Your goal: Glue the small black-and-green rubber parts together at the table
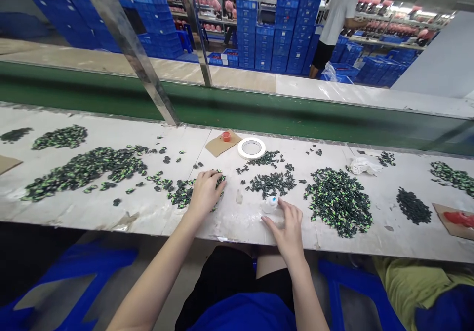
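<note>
My left hand (205, 192) rests over a small pile of black and green pieces (181, 194), its thumb and fingers apart. It hides part of that pile, and I see nothing held in it. My right hand (290, 226) is open beside a small white object with a blue spot (271, 202). The index fingertip is very near that object; whether they touch I cannot tell. Just behind it lie loose small dark pieces (272, 184). To the right of my right hand spreads a large heap of black and green pieces (338, 200).
A roll of white tape (252, 148) lies behind the dark pieces, next to cardboard (217, 146) with a red cap-like pot (226, 136). More pieces (96, 165) spread leftward. A green conveyor belt (237, 106) runs behind the table, crossed by a metal post (148, 74). A person (335, 20) stands beyond.
</note>
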### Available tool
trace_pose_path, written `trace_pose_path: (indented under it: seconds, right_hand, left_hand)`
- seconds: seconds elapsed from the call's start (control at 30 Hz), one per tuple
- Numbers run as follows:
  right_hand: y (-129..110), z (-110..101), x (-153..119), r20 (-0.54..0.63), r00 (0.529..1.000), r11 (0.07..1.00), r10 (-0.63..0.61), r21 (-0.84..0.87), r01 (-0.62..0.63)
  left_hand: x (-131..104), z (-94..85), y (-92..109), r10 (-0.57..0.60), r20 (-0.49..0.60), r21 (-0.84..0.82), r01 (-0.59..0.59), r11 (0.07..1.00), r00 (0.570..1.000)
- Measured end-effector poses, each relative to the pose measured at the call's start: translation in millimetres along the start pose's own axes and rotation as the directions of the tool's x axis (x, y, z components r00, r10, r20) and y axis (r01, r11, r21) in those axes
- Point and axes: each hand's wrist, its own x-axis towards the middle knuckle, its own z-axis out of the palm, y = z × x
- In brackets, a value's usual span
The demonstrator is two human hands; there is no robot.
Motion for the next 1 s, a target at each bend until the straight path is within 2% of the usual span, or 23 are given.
trace_pose_path:
  seconds: [0.1,0.2,0.27,0.33,0.43,0.5,0.53,0.57,0.6,0.7,0.73,0.77,0.83,0.9,1.0]
  right_hand:
    - [0.0,6.9,5.0,-0.002,0.999,0.999,-0.042,0.006,0.042]
    - [0.5,4.4,6.7,-0.008,0.999,0.997,-0.046,0.06,0.046]
    - [1.0,0.9,5.4,0.011,1.0,0.991,0.0,0.136,-0.002]
    - [2.2,-3.3,2.8,0.063,0.994,0.967,0.091,0.234,-0.103]
    - [5.4,-10.8,-1.4,0.136,0.968,0.9,0.209,0.361,-0.245]
    - [8.0,-16.1,-3.2,0.135,0.961,0.861,0.242,0.427,-0.277]
    - [9.2,-18.7,-3.7,0.116,0.961,0.841,0.253,0.464,-0.278]
    - [10.2,-21.2,-3.9,0.094,0.96,0.82,0.263,0.503,-0.274]
    - [11.0,-23.6,-3.9,0.07,0.959,0.798,0.273,0.54,-0.267]
    - [12.4,-29.4,-3.0,-0.017,0.95,0.746,0.311,0.624,-0.233]
    - [12.6,-30.9,-2.7,-0.043,0.943,0.725,0.331,0.651,-0.225]
    - [12.8,-32.2,-2.4,-0.063,0.932,0.695,0.357,0.684,-0.221]
    - [13.2,-34.2,-2.0,-0.083,0.903,0.599,0.422,0.773,-0.209]
    - [14.0,-35.9,-2.2,-0.081,0.871,0.486,0.485,0.853,-0.191]
    - [16.3,-37.6,-3.4,-0.082,0.832,0.381,0.549,0.91,-0.162]
  left_hand:
    - [-18.7,10.1,3.4,0.096,-0.016,-0.006,-0.096,0.995,0.995]
    - [-36.8,11.6,9.1,0.201,0.071,0.008,-0.202,0.979,0.977]
    - [-44.1,8.6,11.6,0.267,0.151,0.017,-0.272,0.962,0.952]
    - [-47.8,2.7,11.7,0.34,0.225,0.005,-0.35,0.937,0.913]
    - [-49.7,-11.2,7.6,0.465,0.333,-0.07,-0.471,0.879,0.82]
    - [-48.7,-22.1,4.8,0.532,0.39,-0.148,-0.519,0.842,0.752]
    - [-47.2,-27.0,4.2,0.549,0.403,-0.185,-0.522,0.833,0.733]
    - [-44.6,-30.8,4.5,0.55,0.401,-0.215,-0.509,0.834,0.732]
    - [-40.8,-33.2,5.9,0.537,0.382,-0.238,-0.482,0.843,0.752]
    - [-22.0,-29.2,14.5,0.425,0.245,-0.261,-0.363,0.894,0.871]
    - [-14.1,-24.5,18.1,0.39,0.192,-0.261,-0.336,0.905,0.901]
    - [-6.1,-18.9,21.6,0.381,0.156,-0.257,-0.335,0.907,0.911]
    - [8.4,-7.6,27.4,0.402,0.164,-0.225,-0.363,0.904,0.901]
    - [19.0,0.6,31.2,0.434,0.221,-0.167,-0.405,0.899,0.873]
    - [26.1,4.0,32.8,0.459,0.297,-0.095,-0.453,0.887,0.837]
